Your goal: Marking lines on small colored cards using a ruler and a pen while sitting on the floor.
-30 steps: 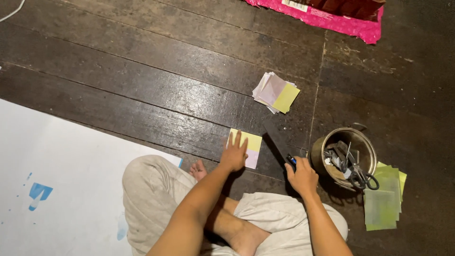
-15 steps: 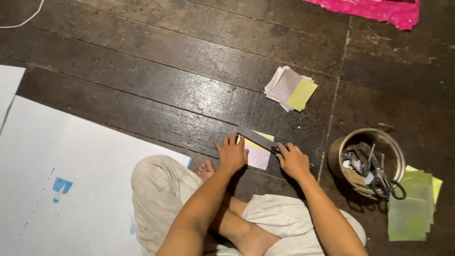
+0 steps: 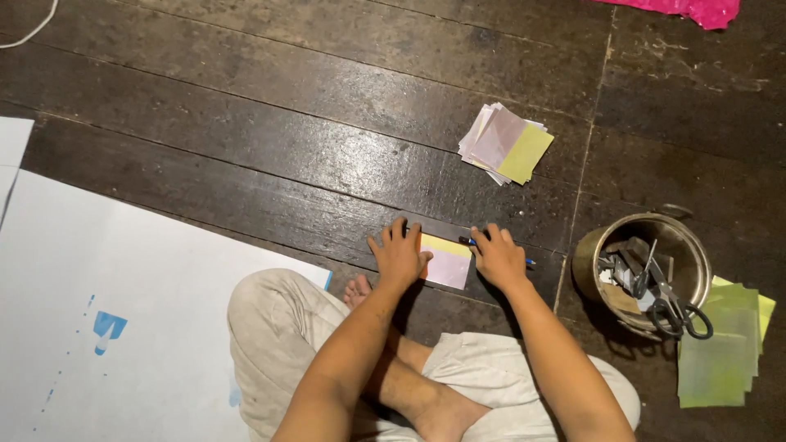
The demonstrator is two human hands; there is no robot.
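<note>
Paper (image 3: 446, 263), pink with a yellow strip, lay at lower centre of the frame; I saw the left hand (image 3: 399, 255) spread flat on its edge, pinning it; the right hand (image 3: 497, 258) curled around a pen (image 3: 469, 241), steadying for a line.

Paper sheet (image 3: 448, 263) btwn hands; pot (image 3: 640, 270) right, paper stack (image 3: 506, 143) behind.

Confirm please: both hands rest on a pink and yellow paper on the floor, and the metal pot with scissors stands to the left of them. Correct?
Not quite. The metal pot with scissors stands to the right of the hands, as the head view shows. The rest holds.
</note>
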